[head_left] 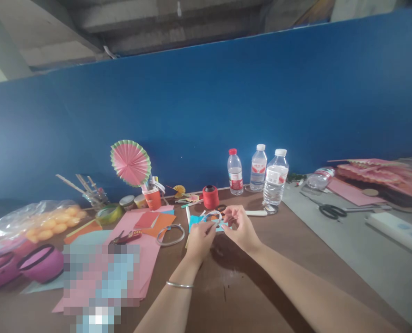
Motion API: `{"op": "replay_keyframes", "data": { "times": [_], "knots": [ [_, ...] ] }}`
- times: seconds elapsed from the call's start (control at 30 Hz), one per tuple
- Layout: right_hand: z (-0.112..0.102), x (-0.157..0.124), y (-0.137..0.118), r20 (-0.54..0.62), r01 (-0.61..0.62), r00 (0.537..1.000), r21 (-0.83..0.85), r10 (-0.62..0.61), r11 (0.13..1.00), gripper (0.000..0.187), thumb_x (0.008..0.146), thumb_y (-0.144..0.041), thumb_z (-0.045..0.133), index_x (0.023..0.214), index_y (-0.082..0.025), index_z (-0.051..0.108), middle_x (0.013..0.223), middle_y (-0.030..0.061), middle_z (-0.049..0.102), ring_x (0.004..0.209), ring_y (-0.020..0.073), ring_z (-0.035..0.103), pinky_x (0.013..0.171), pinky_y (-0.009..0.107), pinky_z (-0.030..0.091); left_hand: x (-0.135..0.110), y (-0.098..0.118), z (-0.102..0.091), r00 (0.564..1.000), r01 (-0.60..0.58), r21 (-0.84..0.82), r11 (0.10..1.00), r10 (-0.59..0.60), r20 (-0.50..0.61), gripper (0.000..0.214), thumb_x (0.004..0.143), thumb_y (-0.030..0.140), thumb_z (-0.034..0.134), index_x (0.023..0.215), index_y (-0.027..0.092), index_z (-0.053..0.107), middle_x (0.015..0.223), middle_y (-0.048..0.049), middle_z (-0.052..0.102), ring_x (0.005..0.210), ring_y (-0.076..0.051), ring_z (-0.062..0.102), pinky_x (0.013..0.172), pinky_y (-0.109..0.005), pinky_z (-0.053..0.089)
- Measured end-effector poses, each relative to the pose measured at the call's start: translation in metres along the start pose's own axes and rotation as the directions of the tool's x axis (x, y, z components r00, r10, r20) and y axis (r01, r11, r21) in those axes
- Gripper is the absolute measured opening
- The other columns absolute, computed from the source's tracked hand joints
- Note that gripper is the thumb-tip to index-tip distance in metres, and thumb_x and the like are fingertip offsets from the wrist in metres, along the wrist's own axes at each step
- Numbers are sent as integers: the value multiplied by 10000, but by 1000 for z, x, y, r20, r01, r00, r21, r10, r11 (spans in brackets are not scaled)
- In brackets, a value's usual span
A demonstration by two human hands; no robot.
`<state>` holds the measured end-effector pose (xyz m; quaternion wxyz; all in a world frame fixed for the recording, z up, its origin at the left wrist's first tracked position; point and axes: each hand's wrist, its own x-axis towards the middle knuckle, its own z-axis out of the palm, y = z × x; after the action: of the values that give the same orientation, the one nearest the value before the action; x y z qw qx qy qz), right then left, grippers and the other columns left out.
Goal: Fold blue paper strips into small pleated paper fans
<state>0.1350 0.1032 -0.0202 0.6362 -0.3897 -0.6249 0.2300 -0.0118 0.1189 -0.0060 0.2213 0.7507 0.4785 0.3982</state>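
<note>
**Two bare hands work over a pale ring at the centre of the table**

In the head view, the left hand (pixel 201 243), lower centre of the frame, has its fingers closed on a pale, thin, round ring (pixel 214 212); a silver-coloured bangle (pixel 180 285) circles that wrist. The right hand (pixel 243 230), just right of centre, is curled beside the ring, with a gap between thumb and fingers; whether it grips anything cannot be told. Bright blue paper (pixel 194 223) lies behind the left hand.

A grey, coiled-looking ring (pixel 167 244) rests left of the hands, near pink paper sheets (pixel 150 259). Just above centre-bottom stands a red spool of thread (pixel 211 199). Right of it, three clear plastic bottles (pixel 275 178) stand upright. Black-handled scissors (pixel 332 211) lie at the right on a grey surface (pixel 334 240).
</note>
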Motion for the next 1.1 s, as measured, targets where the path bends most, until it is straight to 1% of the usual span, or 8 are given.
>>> {"op": "replay_keyframes", "data": {
  "times": [0.13,0.2,0.3,0.47,0.67,0.93,1.03,1.1],
  "knots": [
    [-1,-1,0,134,136,986,-266,-103,954,283,677,-72,507,921,-215,502,894,40,525,778,157,535,678,288,462,-1,0,0,998,-48,22,999,47,47,191,722,207,500,745,233,688,603,11,626,587,-135,535,616,-237,392],
    [-1,-1,-1,201,226,965,-313,-169,922,253,711,-62,480,901,-212,557,949,61,532,861,175,533,755,308,451,-1,-1,1,996,-62,31,998,60,61,210,724,191,490,765,234,692,618,7,637,587,-135,536,610,-235,392],
    [-1,-2,-1,222,270,954,-345,-201,899,182,765,-92,462,821,-209,591,894,62,548,852,179,542,760,306,449,-1,-2,1,994,-79,41,996,75,77,235,736,186,476,810,241,692,670,3,659,613,-136,544,625,-233,394],
    [0,-4,3,197,317,945,-357,-261,879,141,790,-121,477,726,-190,582,820,54,559,773,168,543,698,299,456,-1,-3,1,992,-98,54,994,93,88,250,768,212,447,815,247,690,715,6,667,650,-136,540,653,-231,380],
    [2,-5,3,184,329,942,-338,-281,882,122,817,-125,450,797,-170,561,914,83,502,872,178,511,770,317,445,-3,0,0,994,-105,53,993,103,44,254,773,224,444,643,198,662,586,6,598,599,-128,488,645,-237,341],
    [0,-9,-3,144,392,920,-383,-365,836,110,825,-129,440,820,-179,537,954,89,455,913,190,472,776,338,438,-4,-6,9,997,-75,-91,993,72,-38,254,769,266,446,669,164,656,626,-6,600,625,-133,513,617,-230,368],
    [-5,-7,-3,58,377,918,-429,-391,821,115,826,-113,414,823,-177,508,950,90,447,941,196,459,817,370,415,0,-19,6,990,-10,-106,994,-5,-142,323,802,274,362,706,132,636,620,-17,582,580,-126,504,552,-220,365],
    [-10,-3,0,-44,304,928,-480,-369,823,89,823,-135,418,829,-179,495,933,88,454,976,209,445,838,389,399,3,-26,-1,976,38,-74,997,-53,-211,368,825,281,306,759,126,633,584,-13,554,554,-127,488,527,-222,352]
  ]
}}
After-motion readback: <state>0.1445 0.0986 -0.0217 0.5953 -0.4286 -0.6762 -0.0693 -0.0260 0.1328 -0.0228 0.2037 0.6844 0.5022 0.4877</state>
